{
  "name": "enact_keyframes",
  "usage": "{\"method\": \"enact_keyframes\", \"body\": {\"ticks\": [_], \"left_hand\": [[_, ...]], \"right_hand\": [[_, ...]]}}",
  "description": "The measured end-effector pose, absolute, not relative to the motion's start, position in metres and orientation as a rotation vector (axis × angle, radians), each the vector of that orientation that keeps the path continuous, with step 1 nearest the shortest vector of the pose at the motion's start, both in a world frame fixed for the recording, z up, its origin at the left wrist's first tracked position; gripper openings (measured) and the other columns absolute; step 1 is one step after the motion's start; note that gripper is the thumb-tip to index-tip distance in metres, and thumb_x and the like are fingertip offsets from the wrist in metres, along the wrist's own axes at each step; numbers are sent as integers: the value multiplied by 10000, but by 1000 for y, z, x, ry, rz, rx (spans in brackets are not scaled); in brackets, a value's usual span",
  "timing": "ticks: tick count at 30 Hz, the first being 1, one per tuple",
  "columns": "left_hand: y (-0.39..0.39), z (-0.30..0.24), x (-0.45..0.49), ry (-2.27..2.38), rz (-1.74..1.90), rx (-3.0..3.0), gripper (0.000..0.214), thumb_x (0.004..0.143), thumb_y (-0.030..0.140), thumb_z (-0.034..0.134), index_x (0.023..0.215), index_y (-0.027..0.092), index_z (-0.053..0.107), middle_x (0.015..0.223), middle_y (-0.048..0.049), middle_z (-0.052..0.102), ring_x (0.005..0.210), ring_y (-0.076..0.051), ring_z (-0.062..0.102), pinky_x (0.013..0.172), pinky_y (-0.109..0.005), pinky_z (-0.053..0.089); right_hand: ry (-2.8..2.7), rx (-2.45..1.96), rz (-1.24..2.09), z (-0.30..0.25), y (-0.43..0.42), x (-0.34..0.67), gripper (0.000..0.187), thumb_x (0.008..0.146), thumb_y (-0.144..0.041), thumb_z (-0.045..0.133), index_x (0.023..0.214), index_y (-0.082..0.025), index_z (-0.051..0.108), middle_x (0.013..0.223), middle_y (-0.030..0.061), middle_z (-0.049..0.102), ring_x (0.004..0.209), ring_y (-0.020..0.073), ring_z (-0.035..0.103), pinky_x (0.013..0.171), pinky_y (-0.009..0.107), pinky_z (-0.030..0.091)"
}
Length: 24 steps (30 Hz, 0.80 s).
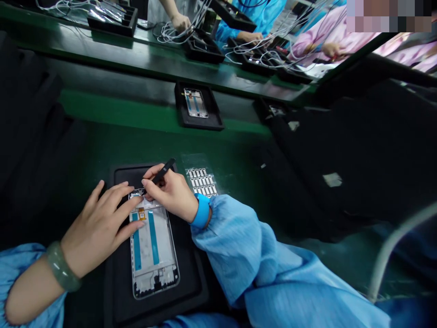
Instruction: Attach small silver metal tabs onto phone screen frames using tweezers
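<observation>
A phone frame [160, 246] with two blue strips and an orange flex cable [141, 214] lies in a black tray [119, 282]. My left hand [105, 218] rests on its upper left part, fingers spread. In my right hand [174, 191] is a pair of black tweezers [164, 171], slanting down to the frame's top end. My fingers hide the tips, so I cannot see what they touch. Just right of that hand lies a clear sheet of small white stickers [202, 181], its lower edge covered by my wrist.
Farther off, another black tray [215, 119] holds a similar phone frame [195, 103]. Dark cloth [368, 159] covers the right side, and a pale curved tube [392, 246] rises there. Co-workers' hands [180, 22] work among white cables [170, 34] and trays across the bench.
</observation>
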State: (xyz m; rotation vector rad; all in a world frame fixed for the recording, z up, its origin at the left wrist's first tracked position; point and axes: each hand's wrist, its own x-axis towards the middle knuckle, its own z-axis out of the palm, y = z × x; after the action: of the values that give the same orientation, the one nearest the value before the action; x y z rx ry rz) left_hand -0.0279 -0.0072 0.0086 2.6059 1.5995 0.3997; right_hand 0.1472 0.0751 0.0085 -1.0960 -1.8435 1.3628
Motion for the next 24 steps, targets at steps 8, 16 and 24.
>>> {"method": "enact_keyframes", "body": {"ticks": [8, 16, 24], "left_hand": [[-11, 7, -21, 1675, 366, 2619, 412, 857, 452, 442, 1177, 206, 524, 1244, -134, 519, 1211, -292, 444, 1040, -585, 237], [-12, 5, -20, 1687, 372, 2559, 446, 863, 444, 432, 1244, 215, 473, 1255, -119, 510, 1235, -289, 416, 1037, -580, 256], [-13, 3, -22, 1668, 370, 2540, 458, 870, 431, 425, 1272, 212, 439, 1284, -122, 471, 1262, -286, 373, 1036, -561, 280]], "right_hand": [[-1431, -1015, 1425, 5, 82, 147, 270, 785, -418, 580, 894, -193, 479, 782, -9, 591, 648, 111, 648, 640, 274, 568], [-1715, -1035, 1362, 0, 89, 147, 219, 809, -310, 543, 986, -194, 486, 822, 12, 621, 724, 122, 634, 705, 288, 532], [-1924, -1026, 1231, 7, 86, 149, 205, 802, -267, 512, 992, -196, 479, 806, 11, 626, 715, 131, 623, 666, 273, 510]]}}
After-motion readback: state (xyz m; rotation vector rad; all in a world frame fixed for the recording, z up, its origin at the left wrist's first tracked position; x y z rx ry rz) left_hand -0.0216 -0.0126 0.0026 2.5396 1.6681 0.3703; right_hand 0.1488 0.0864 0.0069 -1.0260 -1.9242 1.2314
